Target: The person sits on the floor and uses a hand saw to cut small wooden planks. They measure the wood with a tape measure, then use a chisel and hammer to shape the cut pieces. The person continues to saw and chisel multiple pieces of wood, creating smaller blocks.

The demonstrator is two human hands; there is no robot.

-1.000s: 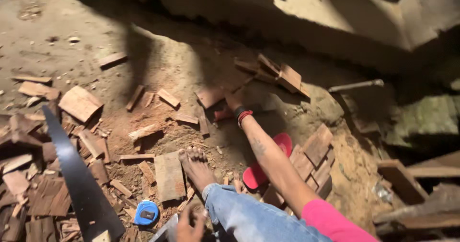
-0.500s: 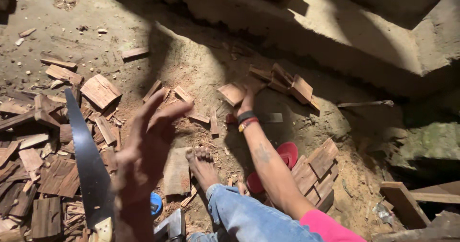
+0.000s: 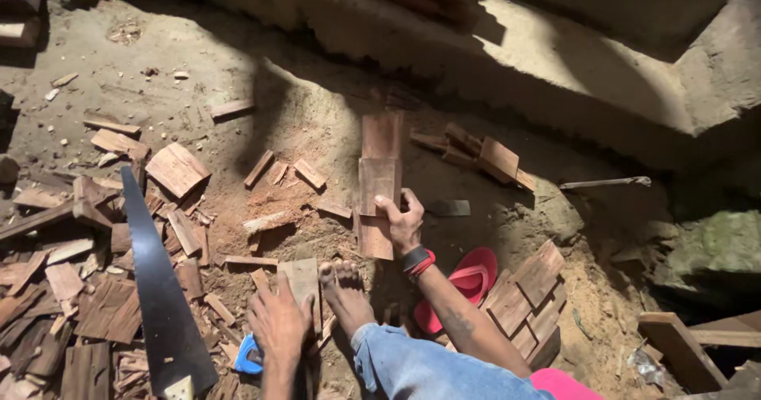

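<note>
Right hand is out in front, fingers curled over the edge of a long reddish wood plank, gripping it near its lower third. Plank stands roughly upright, lower end on the dirt floor, top end leaning away from the camera. Black-and-red wristband on that wrist.

Left hand is low in the frame, palm down, fingers spread, resting on a flat wood block just beside the bare foot. Not gripping anything as far as I can see. A blue object sits partly under that hand; can't tell what it is.

Handsaw lies on the floor left of the left hand, blade pointing away. Red sandal just right of the right forearm. Stacked cut wood pieces right of the sandal, more offcuts scattered far left. Concrete ledge runs across the top.
</note>
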